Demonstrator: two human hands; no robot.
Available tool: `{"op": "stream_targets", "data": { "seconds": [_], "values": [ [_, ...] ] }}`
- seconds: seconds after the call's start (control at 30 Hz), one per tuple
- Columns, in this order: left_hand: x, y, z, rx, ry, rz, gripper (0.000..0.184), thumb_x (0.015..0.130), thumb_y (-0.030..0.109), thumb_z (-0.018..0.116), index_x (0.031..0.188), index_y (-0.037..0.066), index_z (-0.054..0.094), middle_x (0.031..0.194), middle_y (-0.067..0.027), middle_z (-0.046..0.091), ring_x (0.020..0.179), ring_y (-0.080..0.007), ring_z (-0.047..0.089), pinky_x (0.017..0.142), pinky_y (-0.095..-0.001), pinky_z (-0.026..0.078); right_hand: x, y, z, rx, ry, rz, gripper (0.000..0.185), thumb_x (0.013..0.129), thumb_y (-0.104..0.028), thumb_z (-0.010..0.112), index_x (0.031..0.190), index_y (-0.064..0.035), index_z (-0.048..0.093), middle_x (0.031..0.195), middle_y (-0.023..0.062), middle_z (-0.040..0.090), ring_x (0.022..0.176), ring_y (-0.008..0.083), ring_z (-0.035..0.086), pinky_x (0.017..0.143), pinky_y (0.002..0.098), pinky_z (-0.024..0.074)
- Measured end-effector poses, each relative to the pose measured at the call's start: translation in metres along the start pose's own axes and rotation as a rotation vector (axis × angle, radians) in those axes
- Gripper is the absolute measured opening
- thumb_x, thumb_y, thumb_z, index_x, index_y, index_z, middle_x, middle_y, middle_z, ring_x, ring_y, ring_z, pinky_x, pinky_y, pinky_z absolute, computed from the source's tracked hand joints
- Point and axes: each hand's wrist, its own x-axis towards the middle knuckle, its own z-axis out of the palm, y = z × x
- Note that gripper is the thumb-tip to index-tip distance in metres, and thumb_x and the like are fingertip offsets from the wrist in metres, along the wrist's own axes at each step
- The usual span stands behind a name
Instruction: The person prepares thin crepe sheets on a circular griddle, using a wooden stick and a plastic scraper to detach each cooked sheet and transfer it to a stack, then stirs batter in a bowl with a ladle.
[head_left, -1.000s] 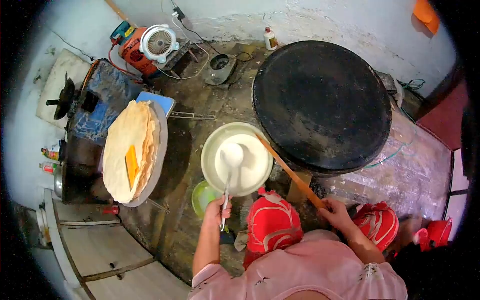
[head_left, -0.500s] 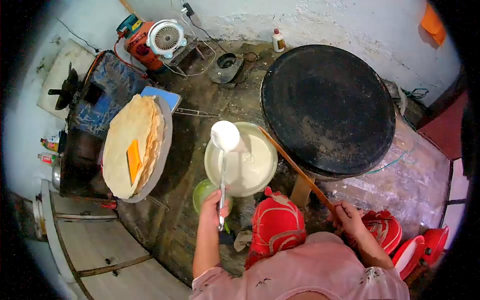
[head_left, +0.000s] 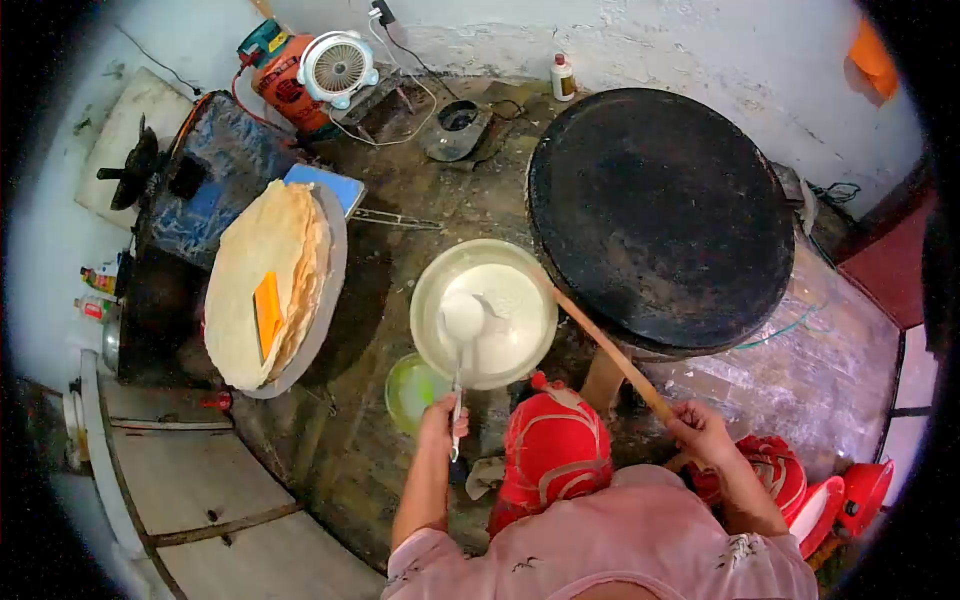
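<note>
My left hand is closed around the metal handle of a ladle. The ladle's round bowl, coated white, is inside the large pale bowl of creamy white batter. In my right hand is a long wooden stick. Its far end lies between that bowl's rim and the edge of a big round black griddle; whether it touches either is unclear. The griddle's dark surface is bare. A green bowl sits beside my left hand, partly under the batter bowl's edge.
To the left, a tall stack of thin pancakes on a round board carries an orange scraper. Behind stand a gas cylinder, a white fan and a bottle. Red basins are at right; cabinets line the left.
The ladle has gone down into the batter bowl, and my left hand has lowered slightly. My right hand and the stick have shifted a little right. The view has moved slightly.
</note>
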Motion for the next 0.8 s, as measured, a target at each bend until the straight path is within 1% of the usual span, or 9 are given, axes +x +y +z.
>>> {"op": "stream_targets", "data": {
  "seconds": [0.1,0.27,0.33,0.43,0.6,0.63,0.73,0.77,0.8],
  "values": [
    [-0.041,0.029,0.015,0.017,-0.001,0.054,0.020,0.091,0.018,0.042,0.105,0.006,0.052,0.059,-0.0081,0.048,0.039,-0.0132,0.036,0.034,-0.0248,0.028,0.008,0.005,-0.002,-0.007,0.009,-0.091,0.020,0.084,-0.010,0.061,0.100,0.0001,0.053,0.083,0.0054,0.061,0.077,0.0121,0.057,0.064,0.0255,0.0457],
    [-0.105,0.073,0.059,0.016,-0.083,0.196,0.026,0.093,0.021,0.042,0.110,0.005,0.052,0.057,-0.0084,0.048,0.040,-0.0120,0.036,0.035,-0.0234,0.029,0.019,-0.001,-0.009,-0.005,0.038,-0.153,0.024,0.083,-0.009,0.062,0.104,-0.0012,0.054,0.084,0.0057,0.061,0.076,0.0121,0.057,0.066,0.0264,0.0462],
    [-0.113,0.084,0.063,-0.014,-0.175,0.221,0.028,0.093,0.022,0.043,0.113,0.006,0.052,0.058,-0.0082,0.049,0.040,-0.0112,0.036,0.036,-0.0226,0.028,0.023,0.006,-0.014,0.000,0.070,-0.175,0.026,0.082,-0.008,0.063,0.105,-0.0018,0.054,0.084,0.0054,0.061,0.076,0.0117,0.056,0.068,0.0268,0.0463],
    [-0.122,0.089,0.078,-0.012,-0.144,0.261,0.029,0.092,0.022,0.044,0.115,0.006,0.051,0.057,-0.0077,0.048,0.040,-0.0110,0.035,0.036,-0.0226,0.027,0.026,0.014,-0.023,-0.023,0.082,-0.220,0.028,0.081,-0.006,0.063,0.107,-0.0035,0.054,0.085,0.0044,0.061,0.078,0.0107,0.056,0.069,0.0268,0.0462],
    [-0.079,0.065,0.071,-0.062,-0.261,0.248,0.033,0.089,0.026,0.050,0.114,0.005,0.052,0.055,-0.0040,0.047,0.039,-0.0099,0.034,0.035,-0.0215,0.026,0.003,0.012,-0.034,0.002,0.152,-0.200,0.029,0.078,-0.008,0.067,0.105,-0.0049,0.056,0.087,0.0044,0.061,0.078,0.0107,0.055,0.070,0.0271,0.0460],
    [-0.067,0.056,0.071,-0.071,-0.208,0.202,0.035,0.088,0.027,0.051,0.115,0.004,0.051,0.055,-0.0029,0.045,0.040,-0.0096,0.035,0.035,-0.0217,0.027,-0.004,0.009,-0.035,-0.146,0.193,-0.204,0.028,0.079,-0.012,0.066,0.104,-0.0047,0.057,0.088,0.0064,0.061,0.078,0.0124,0.057,0.070,0.0290,0.0470],
    [-0.009,0.019,0.054,-0.054,-0.040,0.158,0.031,0.087,0.026,0.053,0.106,0.002,0.055,0.056,-0.0039,0.046,0.039,-0.0107,0.034,0.035,-0.0222,0.027,-0.010,0.015,-0.030,-0.203,0.217,-0.319,0.027,0.079,-0.014,0.066,0.104,-0.0044,0.058,0.089,0.0097,0.062,0.079,0.0165,0.059,0.070,0.0315,0.0480],
    [0.007,0.007,0.052,-0.027,-0.005,0.152,0.028,0.088,0.024,0.050,0.105,0.003,0.055,0.057,-0.0032,0.046,0.040,-0.0107,0.036,0.035,-0.0225,0.028,-0.020,0.008,-0.030,-0.236,0.223,-0.333,0.027,0.079,-0.015,0.065,0.104,-0.0041,0.058,0.090,0.0115,0.062,0.080,0.0187,0.060,0.070,0.0326,0.0485],
    [0.026,-0.007,0.044,0.014,0.015,0.137,0.026,0.089,0.023,0.046,0.104,0.004,0.056,0.058,-0.0025,0.045,0.041,-0.0107,0.037,0.035,-0.0228,0.029,-0.034,-0.010,-0.023,-0.248,0.230,-0.249,0.028,0.079,-0.015,0.065,0.103,-0.0038,0.058,0.091,0.0135,0.063,0.082,0.0212,0.061,0.070,0.0333,0.0488]
  ]
}}
